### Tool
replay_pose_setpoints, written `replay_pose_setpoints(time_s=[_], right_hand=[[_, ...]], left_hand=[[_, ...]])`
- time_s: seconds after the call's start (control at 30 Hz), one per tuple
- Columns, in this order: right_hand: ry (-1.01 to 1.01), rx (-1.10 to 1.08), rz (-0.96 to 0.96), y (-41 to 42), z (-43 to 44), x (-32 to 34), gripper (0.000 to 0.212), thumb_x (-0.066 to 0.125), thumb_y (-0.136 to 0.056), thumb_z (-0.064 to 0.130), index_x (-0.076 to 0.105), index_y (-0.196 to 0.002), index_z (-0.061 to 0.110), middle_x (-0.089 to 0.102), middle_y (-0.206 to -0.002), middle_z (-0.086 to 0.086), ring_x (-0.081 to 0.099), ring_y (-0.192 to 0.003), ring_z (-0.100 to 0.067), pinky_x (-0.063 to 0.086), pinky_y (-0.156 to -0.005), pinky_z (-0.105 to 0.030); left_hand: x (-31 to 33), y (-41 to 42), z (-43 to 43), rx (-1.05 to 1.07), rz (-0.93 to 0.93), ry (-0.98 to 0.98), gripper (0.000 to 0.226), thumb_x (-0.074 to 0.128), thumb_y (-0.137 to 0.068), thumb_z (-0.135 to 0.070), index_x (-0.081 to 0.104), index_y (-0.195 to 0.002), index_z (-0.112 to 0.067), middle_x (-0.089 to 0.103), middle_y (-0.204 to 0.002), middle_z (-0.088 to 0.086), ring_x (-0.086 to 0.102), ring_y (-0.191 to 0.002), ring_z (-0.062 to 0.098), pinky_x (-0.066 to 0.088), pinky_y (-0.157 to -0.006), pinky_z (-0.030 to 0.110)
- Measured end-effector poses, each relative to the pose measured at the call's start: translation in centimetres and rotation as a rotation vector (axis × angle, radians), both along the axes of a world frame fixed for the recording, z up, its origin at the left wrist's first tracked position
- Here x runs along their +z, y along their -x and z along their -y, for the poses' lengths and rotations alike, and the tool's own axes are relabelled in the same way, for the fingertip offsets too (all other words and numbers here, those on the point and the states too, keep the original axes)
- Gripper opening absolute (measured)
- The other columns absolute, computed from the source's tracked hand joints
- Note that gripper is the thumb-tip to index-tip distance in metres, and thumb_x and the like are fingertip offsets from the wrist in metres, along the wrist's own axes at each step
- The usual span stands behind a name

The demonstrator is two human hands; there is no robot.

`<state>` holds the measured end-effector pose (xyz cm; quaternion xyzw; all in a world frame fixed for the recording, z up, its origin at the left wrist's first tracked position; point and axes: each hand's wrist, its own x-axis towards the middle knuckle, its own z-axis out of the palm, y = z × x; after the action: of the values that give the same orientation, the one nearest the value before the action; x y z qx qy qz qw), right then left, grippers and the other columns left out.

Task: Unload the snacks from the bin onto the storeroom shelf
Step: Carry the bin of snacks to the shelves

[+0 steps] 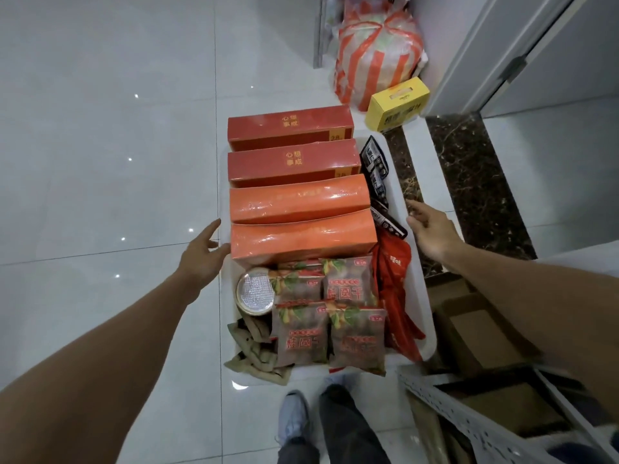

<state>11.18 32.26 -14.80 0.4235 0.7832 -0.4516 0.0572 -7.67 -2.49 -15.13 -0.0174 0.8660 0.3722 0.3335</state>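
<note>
Head view: my left grip [201, 252] and right grip [432, 232] hang open either side of the white bin [422, 296] on the floor [100, 162]; its nearest orange box [301, 239] looks stiff, film-slick; I'd clamp its short ends.

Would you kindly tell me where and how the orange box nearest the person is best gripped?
Take the orange box by its two short ends, coming down from above with one hand at each. It lies lengthwise across the bin, pressed against another box behind and bags in front, so its long sides look blocked. The left hand and right hand are open either side.
</note>
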Motion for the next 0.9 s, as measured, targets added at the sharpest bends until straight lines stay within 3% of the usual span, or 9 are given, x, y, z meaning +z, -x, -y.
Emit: replay_pose_setpoints(time_s=[0.13,0.27,0.33,0.5,0.67,0.8,0.9], right_hand=[[-0.020,0.036,0.051,0.8,-0.6,-1.0,0.054,0.050,-0.102,0.007,0.036,-0.152,0.023,0.052,-0.141,-0.011,0.049,-0.130,-0.027,0.037,-0.103,-0.027],[0.009,0.034,0.094,1.2,-0.9,-1.9,0.061,0.053,-0.100,0.004,0.034,-0.154,0.026,0.047,-0.148,-0.011,0.047,-0.134,-0.029,0.042,-0.110,-0.045],[0.032,0.011,0.087,1.1,-1.0,-2.3,0.061,0.053,-0.100,0.004,0.032,-0.154,0.024,0.052,-0.142,-0.009,0.051,-0.128,-0.026,0.046,-0.106,-0.044],[0.146,-0.006,0.126,0.9,-1.7,-2.8,0.076,0.061,-0.094,0.002,0.026,-0.156,0.029,0.063,-0.097,0.001,0.063,-0.103,-0.026,0.053,-0.090,-0.042],[0.140,0.054,0.135,0.4,-1.5,-2.9,0.089,0.073,-0.088,0.021,0.018,-0.157,0.033,0.069,-0.093,0.002,0.066,-0.094,-0.015,0.053,-0.094,-0.040],[0.140,0.049,0.119,0.4,-1.4,-2.9,0.091,0.073,-0.088,0.014,0.017,-0.158,0.029,0.067,-0.088,0.006,0.063,-0.086,-0.007,0.052,-0.095,-0.038],[0.127,0.035,0.116,0.4,-1.2,-3.1,0.092,0.075,-0.087,0.019,0.017,-0.157,0.031,0.064,-0.087,0.009,0.064,-0.091,-0.012,0.050,-0.099,-0.038]], left_hand=[[-1.4,0.6,-0.2,0.026,0.041,-0.019,0.066,0.060,-0.096,-0.038,0.025,-0.153,-0.039,0.052,-0.140,0.012,0.051,-0.126,0.036,0.046,-0.102,0.057],[-2.5,1.0,0.0,0.006,0.078,-0.028,0.070,0.063,-0.093,-0.040,0.026,-0.153,-0.041,0.061,-0.128,0.011,0.060,-0.112,0.033,0.054,-0.090,0.053],[-3.1,1.2,0.0,-0.004,0.086,-0.010,0.073,0.066,-0.090,-0.045,0.026,-0.151,-0.044,0.065,-0.123,0.009,0.064,-0.107,0.033,0.054,-0.090,0.056],[-4.4,1.3,0.3,-0.033,0.071,0.017,0.084,0.072,-0.087,-0.039,0.020,-0.152,-0.047,0.064,-0.123,0.011,0.063,-0.108,0.036,0.052,-0.091,0.061],[-4.9,1.3,0.3,-0.044,0.078,0.028,0.086,0.072,-0.088,-0.036,0.016,-0.152,-0.051,0.065,-0.117,0.009,0.064,-0.102,0.035,0.055,-0.086,0.060],[-5.2,1.4,0.3,-0.063,0.069,0.054,0.084,0.068,-0.093,-0.027,0.014,-0.153,-0.049,0.066,-0.108,0.013,0.065,-0.097,0.037,0.057,-0.083,0.058],[-5.3,1.2,0.3,-0.063,0.034,0.084,0.083,0.066,-0.093,-0.028,0.012,-0.153,-0.049,0.066,-0.106,0.012,0.064,-0.096,0.035,0.056,-0.085,0.057]])
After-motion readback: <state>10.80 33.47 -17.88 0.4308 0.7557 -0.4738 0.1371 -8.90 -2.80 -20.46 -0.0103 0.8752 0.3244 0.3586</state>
